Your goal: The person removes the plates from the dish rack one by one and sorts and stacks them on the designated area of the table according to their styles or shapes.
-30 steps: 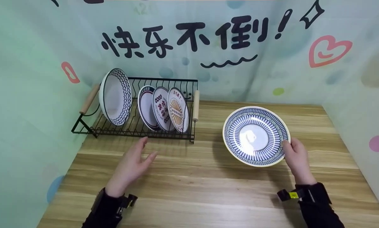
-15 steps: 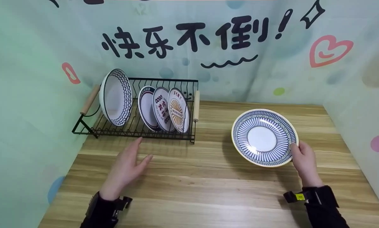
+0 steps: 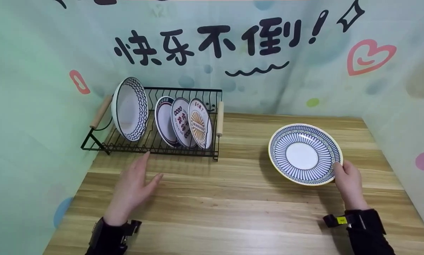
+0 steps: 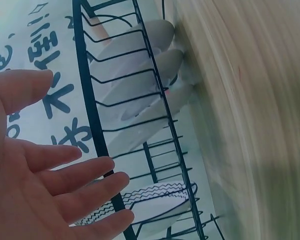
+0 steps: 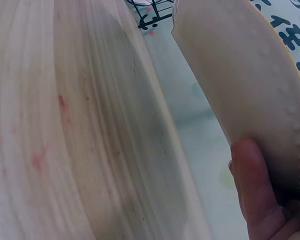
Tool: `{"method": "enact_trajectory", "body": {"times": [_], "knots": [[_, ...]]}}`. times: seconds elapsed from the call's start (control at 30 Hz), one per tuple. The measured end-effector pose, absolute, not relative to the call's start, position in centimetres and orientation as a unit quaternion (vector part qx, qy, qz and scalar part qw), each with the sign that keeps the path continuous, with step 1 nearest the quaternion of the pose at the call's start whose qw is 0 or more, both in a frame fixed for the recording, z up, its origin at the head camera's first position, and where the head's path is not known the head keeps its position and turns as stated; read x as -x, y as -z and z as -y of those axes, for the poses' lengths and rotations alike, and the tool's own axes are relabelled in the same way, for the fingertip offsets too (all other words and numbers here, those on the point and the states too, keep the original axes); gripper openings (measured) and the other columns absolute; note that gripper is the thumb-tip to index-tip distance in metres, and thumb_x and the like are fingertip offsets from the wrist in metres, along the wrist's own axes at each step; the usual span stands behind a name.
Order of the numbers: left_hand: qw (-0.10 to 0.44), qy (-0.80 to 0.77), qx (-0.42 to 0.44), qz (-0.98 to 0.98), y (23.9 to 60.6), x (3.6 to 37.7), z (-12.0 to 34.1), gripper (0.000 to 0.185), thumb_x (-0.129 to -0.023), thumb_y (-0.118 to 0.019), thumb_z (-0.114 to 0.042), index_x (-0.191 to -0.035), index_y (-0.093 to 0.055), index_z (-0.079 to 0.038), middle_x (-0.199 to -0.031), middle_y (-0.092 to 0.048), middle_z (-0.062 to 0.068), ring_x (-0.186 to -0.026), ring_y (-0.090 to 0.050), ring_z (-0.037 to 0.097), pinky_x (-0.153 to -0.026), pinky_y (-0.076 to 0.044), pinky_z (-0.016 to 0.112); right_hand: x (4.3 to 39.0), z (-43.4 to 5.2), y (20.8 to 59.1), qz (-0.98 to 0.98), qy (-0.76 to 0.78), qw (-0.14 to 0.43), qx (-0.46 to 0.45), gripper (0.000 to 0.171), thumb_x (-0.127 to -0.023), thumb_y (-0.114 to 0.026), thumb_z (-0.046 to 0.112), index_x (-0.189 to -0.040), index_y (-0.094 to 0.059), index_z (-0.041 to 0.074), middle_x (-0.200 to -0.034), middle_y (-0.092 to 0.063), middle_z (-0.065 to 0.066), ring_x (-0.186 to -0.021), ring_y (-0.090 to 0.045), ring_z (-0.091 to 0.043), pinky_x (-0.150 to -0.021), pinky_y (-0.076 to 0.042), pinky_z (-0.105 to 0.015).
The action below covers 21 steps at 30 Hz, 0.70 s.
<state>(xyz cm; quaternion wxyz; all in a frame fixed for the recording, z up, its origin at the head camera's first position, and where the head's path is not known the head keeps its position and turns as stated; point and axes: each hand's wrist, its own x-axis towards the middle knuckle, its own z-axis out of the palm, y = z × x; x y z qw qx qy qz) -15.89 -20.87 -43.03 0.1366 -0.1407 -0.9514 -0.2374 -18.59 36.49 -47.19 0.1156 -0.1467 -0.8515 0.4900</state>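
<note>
My right hand [image 3: 349, 182] pinches the right edge of a round blue-and-white patterned plate [image 3: 302, 156], thumb on top and fingers beneath. The plate is tilted and held above the table; its plain underside [image 5: 240, 75] fills much of the right wrist view. On the left, my left hand [image 3: 132, 186] hovers in front of the black wire dish rack [image 3: 176, 153], fingers extended and holding nothing. Upright in the rack stand a large bowl with a wavy-line rim [image 3: 129, 109] at the left and three smaller plates [image 3: 199, 124] at the right.
A wood-grain table [image 3: 226, 212] spreads under both hands. Behind it hangs a pale green cloth backdrop [image 3: 254, 88] with dark lettering, which also closes off both sides. The rack has wooden handles [image 3: 220, 118] at its ends.
The right hand has carried the patterned plate to the right and slightly nearer. My left hand has drawn back left, a little away from the rack. The rack and its dishes have stayed put.
</note>
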Motion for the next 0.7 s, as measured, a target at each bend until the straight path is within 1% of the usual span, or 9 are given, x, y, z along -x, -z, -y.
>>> {"method": "enact_trajectory", "body": {"times": [0.23, 0.27, 0.47, 0.5, 0.7], "knots": [[0.147, 0.226, 0.125, 0.955, 42.8, 15.6, 21.5, 0.077, -0.089, -0.073, -0.024, -0.145, -0.035, 0.011, -0.142, -0.043, 0.033, -0.129, -0.042, 0.052, -0.112, -0.028, 0.062, 18.6, -37.3, 47.3, 0.847, -0.494, 0.104, 0.166, 0.043, -0.103, -0.037, 0.022, -0.119, -0.058, -0.012, -0.081, -0.063, 0.002, -0.068, -0.057, -0.005, -0.059, -0.051, -0.021], [0.147, 0.226, 0.123, 0.955, 42.8, 15.5, 21.6, 0.076, -0.089, -0.073, -0.024, -0.145, -0.035, 0.011, -0.142, -0.043, 0.033, -0.129, -0.042, 0.051, -0.112, -0.028, 0.062, 18.6, -37.4, 47.3, 0.847, -0.494, 0.101, 0.168, 0.043, -0.103, -0.037, 0.022, -0.12, -0.057, -0.012, -0.082, -0.063, 0.002, -0.068, -0.057, -0.005, -0.059, -0.051, -0.02], [0.157, 0.218, 0.118, 0.956, 42.5, 15.5, 22.1, 0.076, -0.089, -0.073, -0.025, -0.144, -0.035, 0.012, -0.143, -0.041, 0.034, -0.129, -0.041, 0.051, -0.112, -0.027, 0.062, 18.5, -38.0, 47.2, 0.857, -0.471, 0.101, 0.184, 0.04, -0.102, -0.037, 0.024, -0.112, -0.057, -0.01, -0.082, -0.057, -0.001, -0.07, -0.05, -0.008, -0.058, -0.044, -0.021], [0.158, 0.215, 0.118, 0.957, 42.4, 15.5, 22.1, 0.076, -0.089, -0.073, -0.025, -0.144, -0.035, 0.012, -0.144, -0.041, 0.034, -0.13, -0.04, 0.051, -0.112, -0.026, 0.062, 18.5, -38.2, 47.2, 0.858, -0.468, 0.1, 0.186, 0.041, -0.102, -0.037, 0.024, -0.112, -0.057, -0.01, -0.083, -0.056, -0.002, -0.07, -0.05, -0.008, -0.058, -0.043, -0.021], [0.156, 0.201, 0.102, 0.962, 42.2, 15.3, 22.4, 0.079, -0.09, -0.072, -0.028, -0.145, -0.033, 0.012, -0.149, -0.035, 0.032, -0.133, -0.036, 0.051, -0.112, -0.024, 0.065, 18.6, -39.0, 47.4, 0.852, -0.481, 0.078, 0.189, 0.047, -0.103, -0.034, 0.024, -0.124, -0.051, -0.014, -0.092, -0.059, -0.007, -0.073, -0.053, -0.005, -0.061, -0.049, -0.019]]}}
